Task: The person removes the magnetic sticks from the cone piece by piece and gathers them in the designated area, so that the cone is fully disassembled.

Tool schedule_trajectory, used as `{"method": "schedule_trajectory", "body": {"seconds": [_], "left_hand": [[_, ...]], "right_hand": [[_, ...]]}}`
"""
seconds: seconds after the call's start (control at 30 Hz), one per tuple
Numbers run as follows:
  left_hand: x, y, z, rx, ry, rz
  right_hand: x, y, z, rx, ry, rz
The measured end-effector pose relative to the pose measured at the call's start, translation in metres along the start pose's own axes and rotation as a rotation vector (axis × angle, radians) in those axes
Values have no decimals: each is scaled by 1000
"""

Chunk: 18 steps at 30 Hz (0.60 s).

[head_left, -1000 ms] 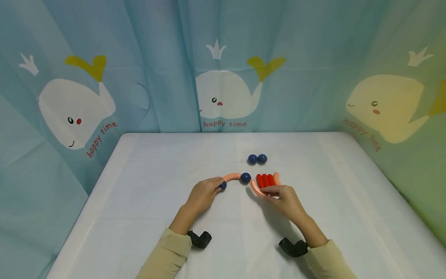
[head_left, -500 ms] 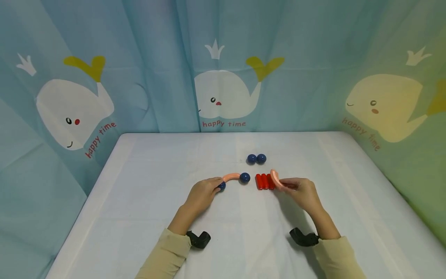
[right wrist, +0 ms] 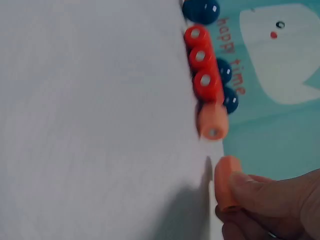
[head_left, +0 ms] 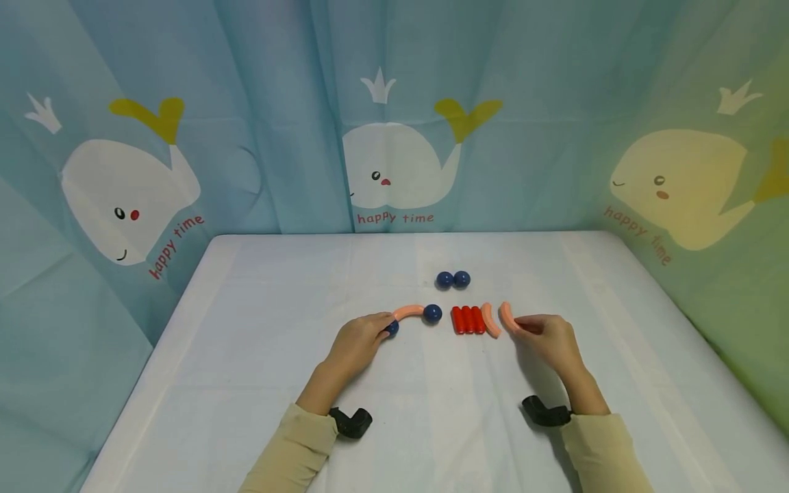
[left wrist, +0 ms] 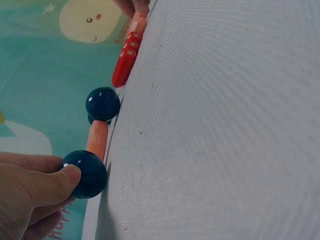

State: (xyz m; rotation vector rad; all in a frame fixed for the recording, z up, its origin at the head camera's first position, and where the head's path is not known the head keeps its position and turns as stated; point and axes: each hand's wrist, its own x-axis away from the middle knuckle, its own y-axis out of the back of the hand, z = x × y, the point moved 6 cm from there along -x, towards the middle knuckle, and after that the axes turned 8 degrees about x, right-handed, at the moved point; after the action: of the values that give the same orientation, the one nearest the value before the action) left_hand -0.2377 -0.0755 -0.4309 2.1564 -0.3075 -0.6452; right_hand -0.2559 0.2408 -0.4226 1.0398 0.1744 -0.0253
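In the head view, my left hand (head_left: 360,342) holds the near end of a joined piece: a curved orange rod (head_left: 409,311) with a dark blue ball at each end. Thumb and fingers pinch one blue ball (left wrist: 85,175), while the far ball (head_left: 433,313) sticks out to the right. My right hand (head_left: 550,342) pinches the lower end of a second curved orange rod (head_left: 507,317), whose upper part shows. Just left of it, a third curved orange rod (head_left: 491,320) lies on the table beside three red rods (head_left: 468,320) placed side by side.
Two dark blue balls (head_left: 453,279) sit touching each other behind the red rods. A white cloth covers the table (head_left: 277,294). Curtains with printed whales (head_left: 401,168) rise at its back and sides.
My right hand has moved right, carrying a curved orange rod from the left of the red rods to the right of the other curved rod. My left hand has kept its place.
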Motion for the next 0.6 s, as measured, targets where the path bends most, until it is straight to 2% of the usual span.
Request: {"method": "schedule_trajectory", "body": {"seconds": [0.13, 0.3, 0.53, 0.6], "left_hand": [[0, 1, -1, -6, -11, 6], [0, 0, 0, -16, -13, 6], [-1, -1, -2, -1, 22, 17], [-1, 0, -4, -9, 15, 16]], "right_hand": [[-1, -2, -6, 5, -29, 25], [-1, -4, -4, -9, -36, 30], [-2, -9, 1, -21, -30, 49], [-2, -11, 2, -15, -27, 52]]}}
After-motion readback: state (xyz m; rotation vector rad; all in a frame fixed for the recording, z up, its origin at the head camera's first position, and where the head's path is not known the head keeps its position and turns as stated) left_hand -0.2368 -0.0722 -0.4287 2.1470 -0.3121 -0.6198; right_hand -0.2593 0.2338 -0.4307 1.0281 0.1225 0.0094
